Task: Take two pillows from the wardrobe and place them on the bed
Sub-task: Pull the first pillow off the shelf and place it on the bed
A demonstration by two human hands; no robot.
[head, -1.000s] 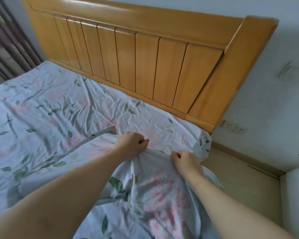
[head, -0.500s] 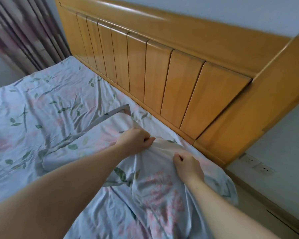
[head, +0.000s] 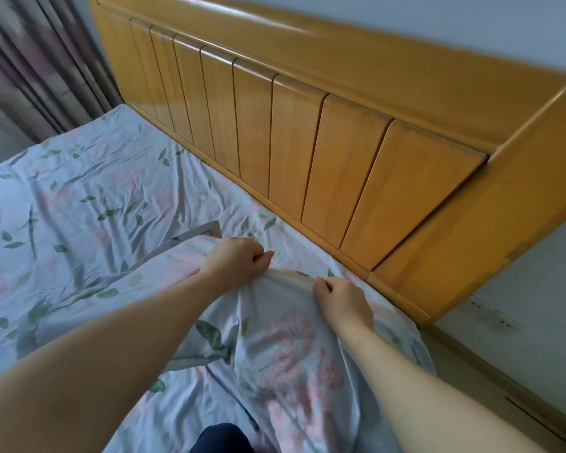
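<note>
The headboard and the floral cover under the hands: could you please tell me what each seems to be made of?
The headboard looks like honey-coloured wood with a glossy varnish: vertical slats, faint grain and bright reflections along its top rail. The floral cover looks like thin woven fabric, perhaps cotton, matte: it creases and bunches where the left hand and right hand grip it.

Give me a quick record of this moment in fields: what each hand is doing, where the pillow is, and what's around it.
left hand: fisted, gripping the pillow's far edge
right hand: fisted, gripping the same edge
pillow: floral case, lying on the bed near the headboard, at the right side
bed sheet: matching floral print, wrinkled
headboard: slatted wood
second pillow: none in view
curtain: far left
</note>
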